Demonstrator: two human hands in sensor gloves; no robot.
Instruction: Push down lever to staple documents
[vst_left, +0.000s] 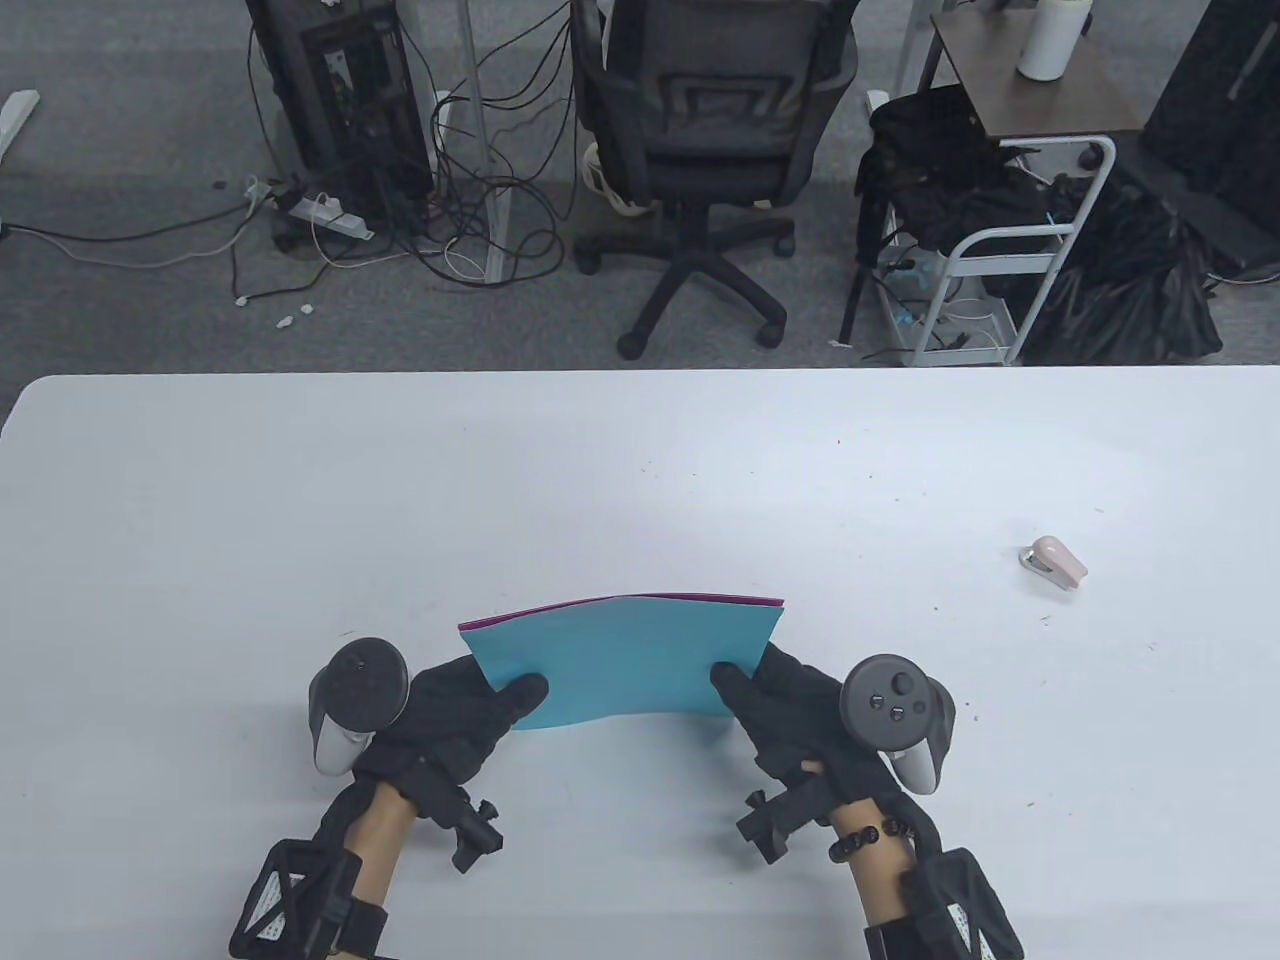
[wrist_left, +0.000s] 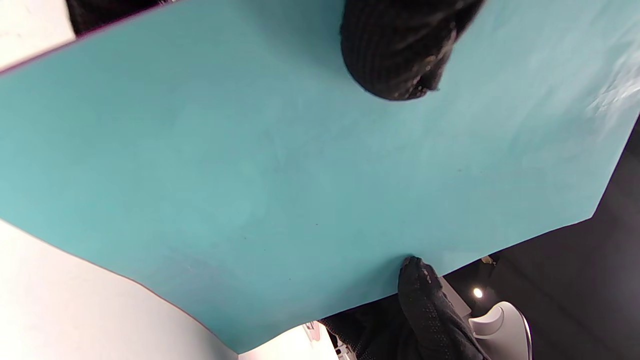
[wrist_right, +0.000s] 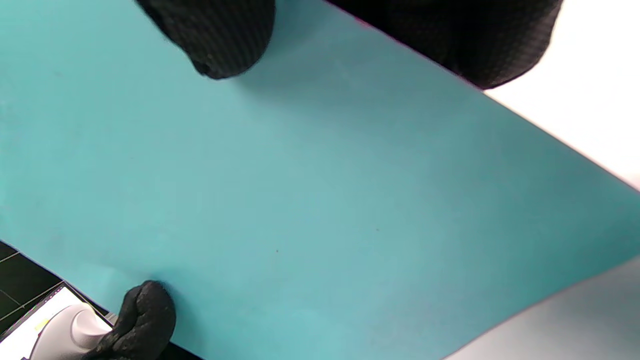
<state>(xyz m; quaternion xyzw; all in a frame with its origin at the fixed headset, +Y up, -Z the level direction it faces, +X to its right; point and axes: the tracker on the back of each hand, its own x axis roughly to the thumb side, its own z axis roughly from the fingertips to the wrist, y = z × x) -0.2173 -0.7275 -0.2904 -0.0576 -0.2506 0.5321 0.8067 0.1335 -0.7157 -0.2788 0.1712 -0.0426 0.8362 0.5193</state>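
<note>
A teal sheet (vst_left: 625, 660) with a magenta sheet behind it is held up off the white table (vst_left: 300, 500), slightly bowed. My left hand (vst_left: 470, 710) grips its left edge, thumb on the teal face. My right hand (vst_left: 775, 700) grips its right edge the same way. The teal sheet fills the left wrist view (wrist_left: 280, 165) and the right wrist view (wrist_right: 320, 200), with a thumb on it in each. A small pink stapler (vst_left: 1053, 561) lies on the table to the far right, away from both hands.
Beyond the table's far edge stand an office chair (vst_left: 700, 150), a computer tower with cables (vst_left: 340, 100) and a white cart (vst_left: 1000, 270) on the floor.
</note>
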